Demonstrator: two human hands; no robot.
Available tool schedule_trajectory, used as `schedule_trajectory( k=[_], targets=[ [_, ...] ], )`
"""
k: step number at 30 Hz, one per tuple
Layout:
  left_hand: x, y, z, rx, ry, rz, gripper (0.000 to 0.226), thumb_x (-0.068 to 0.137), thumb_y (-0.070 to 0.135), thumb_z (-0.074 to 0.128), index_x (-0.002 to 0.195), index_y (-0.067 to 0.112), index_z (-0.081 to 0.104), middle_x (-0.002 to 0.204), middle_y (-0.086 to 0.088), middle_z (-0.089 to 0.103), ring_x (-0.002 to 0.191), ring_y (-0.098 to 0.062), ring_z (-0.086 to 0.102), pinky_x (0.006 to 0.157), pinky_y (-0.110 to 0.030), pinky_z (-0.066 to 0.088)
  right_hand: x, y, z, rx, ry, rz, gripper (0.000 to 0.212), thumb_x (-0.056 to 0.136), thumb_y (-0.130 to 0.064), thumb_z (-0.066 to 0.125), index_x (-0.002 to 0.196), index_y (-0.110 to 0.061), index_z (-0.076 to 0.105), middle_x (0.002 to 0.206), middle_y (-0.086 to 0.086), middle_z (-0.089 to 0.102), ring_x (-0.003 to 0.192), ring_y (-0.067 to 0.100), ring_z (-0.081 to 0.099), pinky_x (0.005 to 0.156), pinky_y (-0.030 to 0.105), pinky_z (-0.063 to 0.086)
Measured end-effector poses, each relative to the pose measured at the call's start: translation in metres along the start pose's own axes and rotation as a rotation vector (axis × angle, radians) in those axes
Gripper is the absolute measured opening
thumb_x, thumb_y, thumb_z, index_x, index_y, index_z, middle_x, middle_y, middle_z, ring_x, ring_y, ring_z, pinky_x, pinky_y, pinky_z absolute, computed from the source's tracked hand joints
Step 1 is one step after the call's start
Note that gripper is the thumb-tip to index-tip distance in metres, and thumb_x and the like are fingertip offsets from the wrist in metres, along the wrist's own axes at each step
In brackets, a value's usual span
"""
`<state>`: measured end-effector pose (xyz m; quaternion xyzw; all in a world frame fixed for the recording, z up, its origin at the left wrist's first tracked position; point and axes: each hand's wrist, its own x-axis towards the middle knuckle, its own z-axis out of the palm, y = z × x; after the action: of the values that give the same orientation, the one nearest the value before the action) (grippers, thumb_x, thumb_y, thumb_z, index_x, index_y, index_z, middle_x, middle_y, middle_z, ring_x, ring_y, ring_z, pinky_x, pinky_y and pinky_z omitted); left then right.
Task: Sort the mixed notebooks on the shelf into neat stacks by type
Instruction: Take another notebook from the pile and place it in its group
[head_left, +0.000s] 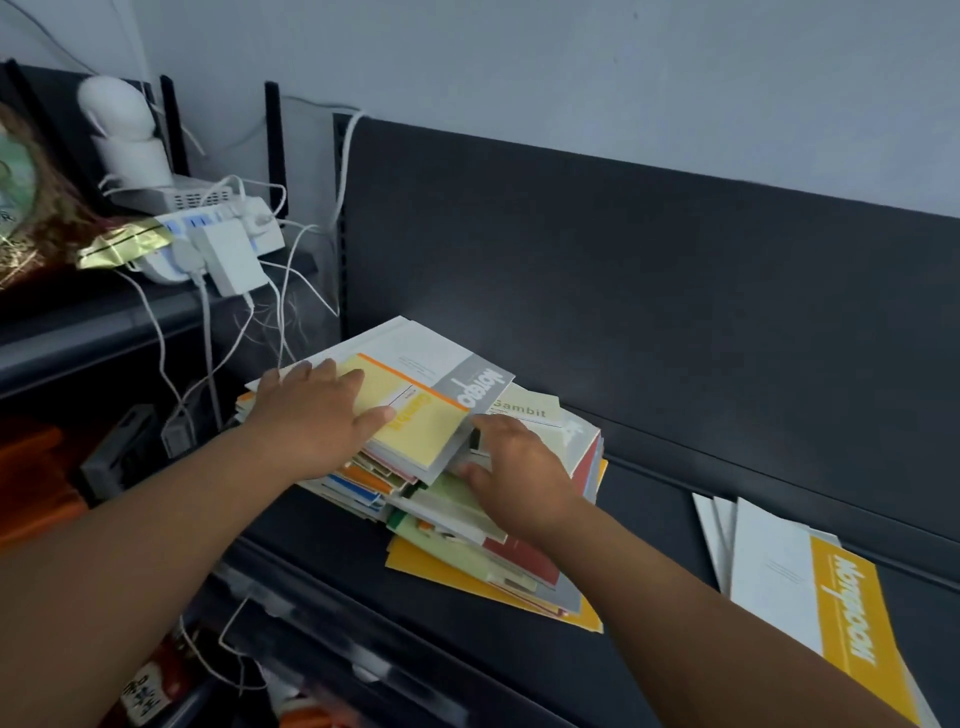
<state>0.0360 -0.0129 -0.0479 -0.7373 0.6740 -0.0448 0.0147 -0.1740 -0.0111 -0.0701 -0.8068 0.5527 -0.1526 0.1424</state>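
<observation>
Dark shelf (649, 561), front right: started stack (841, 587), yellow-band covers. Mid-shelf mixed pile (467, 545), jumbled colours, edges splayed. Left hand (311, 421) flat, fingers straight, on top yellow notebook (421, 421). Right hand (519, 467) fingertips tucked beneath top covers, grip unclear. Advice: steady pile, slide off one type. Power strip (218, 244) far left.

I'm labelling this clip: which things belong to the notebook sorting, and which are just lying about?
Job: mixed pile, small yellow notebook, stack at right, left hand, right hand.
Lying about: power strip, white camera, cables, gold wrapper.
</observation>
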Motion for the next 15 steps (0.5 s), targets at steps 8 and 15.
schedule_trajectory(
  k=[8,15],
  targets=[
    [-0.013,0.016,-0.002,-0.001,0.101,0.110,0.064,0.093,0.063,0.010,0.125,0.031,0.054,0.131,-0.008,0.050,0.127,-0.025,0.034,0.107,-0.044,0.024,0.019,-0.016,-0.004,1.035,0.084,0.588,0.070,0.092,-0.021,0.065,0.150,-0.021,0.026,0.123,0.009,0.058,0.094,0.024,0.064,0.059,0.028,0.051],
    [0.003,0.017,-0.009,-0.170,0.165,0.134,0.044,0.099,0.038,0.033,0.141,0.025,0.036,0.142,-0.001,0.043,0.134,-0.023,0.031,0.109,-0.041,0.024,0.016,-0.001,-0.010,1.290,0.103,0.674,0.054,0.088,0.006,0.062,0.137,-0.013,0.048,0.106,0.010,0.070,0.090,0.028,0.070,0.063,0.039,0.058]
  ],
)
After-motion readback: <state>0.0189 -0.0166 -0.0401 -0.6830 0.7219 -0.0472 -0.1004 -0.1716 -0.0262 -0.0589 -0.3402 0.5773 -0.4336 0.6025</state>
